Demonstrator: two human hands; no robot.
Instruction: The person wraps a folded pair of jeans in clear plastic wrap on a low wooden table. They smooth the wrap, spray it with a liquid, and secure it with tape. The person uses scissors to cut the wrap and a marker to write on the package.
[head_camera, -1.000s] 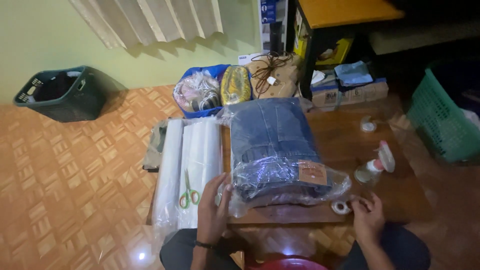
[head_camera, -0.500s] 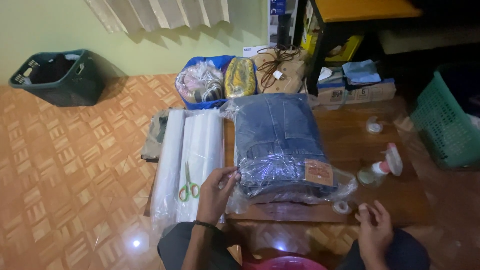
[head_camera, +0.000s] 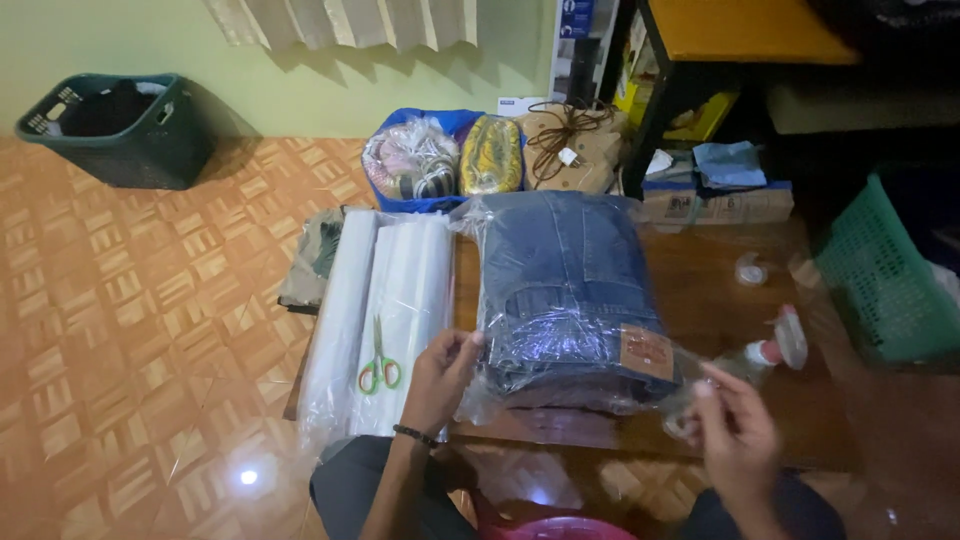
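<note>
A folded pair of blue jeans (head_camera: 565, 290) lies inside a clear plastic bag (head_camera: 480, 400) on a low wooden table (head_camera: 720, 290). My left hand (head_camera: 440, 375) pinches the bag's near left edge. Blurred, my right hand (head_camera: 735, 440) hovers by the bag's near right corner, its fingertips at the loose plastic; whether it grips anything is unclear. Green-handled scissors (head_camera: 380, 368) rest on a stack of clear plastic sheets (head_camera: 390, 290) just left of my left hand.
A small bottle with a red cap (head_camera: 775, 345) and a tape roll (head_camera: 750, 270) sit on the table's right side. Around it stand a green mesh basket (head_camera: 880, 290), a dark green bin (head_camera: 120, 125), a blue bag of goods (head_camera: 430, 160) and cardboard boxes (head_camera: 710, 200).
My right hand has risen from the table's near edge toward the bag's right corner. My left hand has stayed on the bag's left edge. The camera has tilted slightly.
</note>
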